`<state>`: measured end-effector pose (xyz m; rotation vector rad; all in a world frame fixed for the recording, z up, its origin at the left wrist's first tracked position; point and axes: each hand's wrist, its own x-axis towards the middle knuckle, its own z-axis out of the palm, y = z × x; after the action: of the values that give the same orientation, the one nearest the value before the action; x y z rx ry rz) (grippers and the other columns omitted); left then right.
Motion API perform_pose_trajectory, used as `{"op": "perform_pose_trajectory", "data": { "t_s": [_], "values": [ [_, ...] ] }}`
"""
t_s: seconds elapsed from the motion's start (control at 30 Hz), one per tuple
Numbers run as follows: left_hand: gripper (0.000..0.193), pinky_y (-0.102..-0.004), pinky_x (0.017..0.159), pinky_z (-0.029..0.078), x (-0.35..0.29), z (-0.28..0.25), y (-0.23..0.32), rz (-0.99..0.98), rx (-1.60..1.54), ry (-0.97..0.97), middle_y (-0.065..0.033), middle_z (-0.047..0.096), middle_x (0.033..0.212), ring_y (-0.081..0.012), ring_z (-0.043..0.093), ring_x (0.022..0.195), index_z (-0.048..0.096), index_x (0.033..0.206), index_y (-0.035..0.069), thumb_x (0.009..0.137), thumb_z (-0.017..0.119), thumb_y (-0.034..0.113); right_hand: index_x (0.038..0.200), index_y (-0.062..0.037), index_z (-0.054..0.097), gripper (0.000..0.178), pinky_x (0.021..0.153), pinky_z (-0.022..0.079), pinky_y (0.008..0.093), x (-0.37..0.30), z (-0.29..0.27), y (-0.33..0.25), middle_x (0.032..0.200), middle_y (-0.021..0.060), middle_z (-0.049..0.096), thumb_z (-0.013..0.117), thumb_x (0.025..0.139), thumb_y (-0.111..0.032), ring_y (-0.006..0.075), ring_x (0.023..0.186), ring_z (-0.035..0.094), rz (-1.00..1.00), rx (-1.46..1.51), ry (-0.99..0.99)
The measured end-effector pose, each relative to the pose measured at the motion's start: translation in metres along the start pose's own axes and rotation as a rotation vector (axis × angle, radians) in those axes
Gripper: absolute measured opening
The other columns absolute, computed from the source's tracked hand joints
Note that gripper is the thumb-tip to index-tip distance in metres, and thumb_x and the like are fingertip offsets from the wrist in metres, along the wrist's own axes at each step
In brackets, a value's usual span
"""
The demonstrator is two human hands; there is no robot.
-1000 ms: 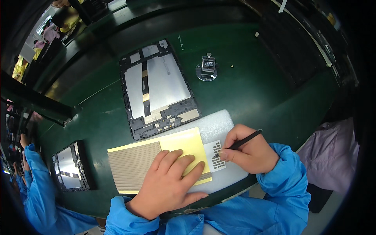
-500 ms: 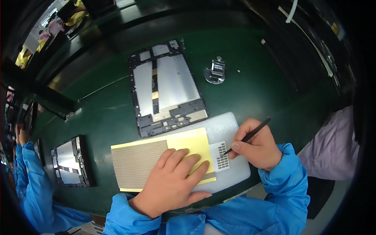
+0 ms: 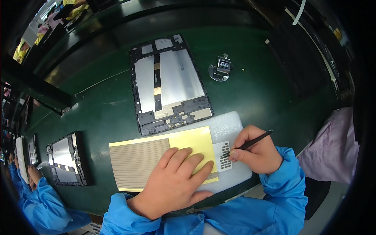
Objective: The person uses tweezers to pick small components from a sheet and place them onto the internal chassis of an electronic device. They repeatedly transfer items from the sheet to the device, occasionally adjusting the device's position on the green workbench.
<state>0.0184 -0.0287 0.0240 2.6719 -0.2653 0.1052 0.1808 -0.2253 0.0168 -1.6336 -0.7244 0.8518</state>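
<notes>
Gripping a slim black pointed tool [image 3: 256,140] between thumb and fingers, the right hand [image 3: 256,152] has its tip at the dark rectangles on a white label sheet [image 3: 220,166]; actual contact, we can't tell. We find that label sheet on a white foam pad [image 3: 231,121], at the right edge of a yellow backing sheet [image 3: 196,137]. Left hand [image 3: 170,180]: flat, fingers slightly spread, grasping nothing, resting on the yellow sheet, just right of its block of brown strips [image 3: 137,162]. Beyond the sheets we log an opened tablet [image 3: 178,80], metal back panel up, on the green surface [image 3: 254,94], with a chrome tally counter [image 3: 223,67] to its right. Far left, we note a second tablet [image 3: 62,158] and a co-worker's blue sleeve [image 3: 51,201].
</notes>
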Motion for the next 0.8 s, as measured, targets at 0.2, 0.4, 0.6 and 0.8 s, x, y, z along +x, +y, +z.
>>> {"op": "perform_pose_trajectory", "data": {
  "t_s": [0.2,0.4,0.6,0.8],
  "values": [
    [0.056,-0.0484,0.099,0.040,0.000,0.001,0.001,-0.016,0.001,0.005,-0.0086,0.055,0.117,-0.0318,0.050,0.113,0.064,0.117,0.015,0.073,0.074,0.048,0.092,-0.0005,0.053,0.016,0.070,0.053,0.0263,0.000,0.002,0.002,0.083,0.0084,0.064,0.069,0.088,-0.001,0.0131,0.079,0.066,-0.007,0.081,0.006],
    [0.056,-0.0482,0.099,0.040,-0.001,-0.001,-0.001,0.002,-0.008,0.017,-0.0089,0.056,0.117,-0.0321,0.050,0.113,0.064,0.117,0.014,0.074,0.074,0.048,0.092,0.0005,0.049,0.016,0.069,0.058,0.0276,0.005,0.002,-0.004,0.083,0.0110,0.064,0.065,0.089,0.001,0.0169,0.077,0.070,0.082,0.311,0.090],
    [0.057,-0.0480,0.100,0.040,-0.002,-0.002,-0.003,0.020,-0.001,0.019,-0.0085,0.056,0.117,-0.0317,0.049,0.114,0.063,0.118,0.014,0.074,0.074,0.048,0.093,-0.0002,0.049,0.017,0.070,0.058,0.0276,0.009,-0.002,-0.014,0.082,0.0109,0.064,0.066,0.089,0.000,0.0158,0.078,0.068,0.033,0.256,0.031],
    [0.058,-0.0480,0.100,0.039,-0.001,0.002,-0.001,-0.003,-0.005,0.009,-0.0078,0.055,0.117,-0.0309,0.050,0.113,0.064,0.119,0.016,0.073,0.074,0.049,0.093,-0.0014,0.053,0.018,0.069,0.050,0.0251,-0.001,-0.002,0.000,0.083,0.0070,0.064,0.070,0.087,-0.004,0.0105,0.077,0.062,0.040,0.096,0.026]
  ]
}}
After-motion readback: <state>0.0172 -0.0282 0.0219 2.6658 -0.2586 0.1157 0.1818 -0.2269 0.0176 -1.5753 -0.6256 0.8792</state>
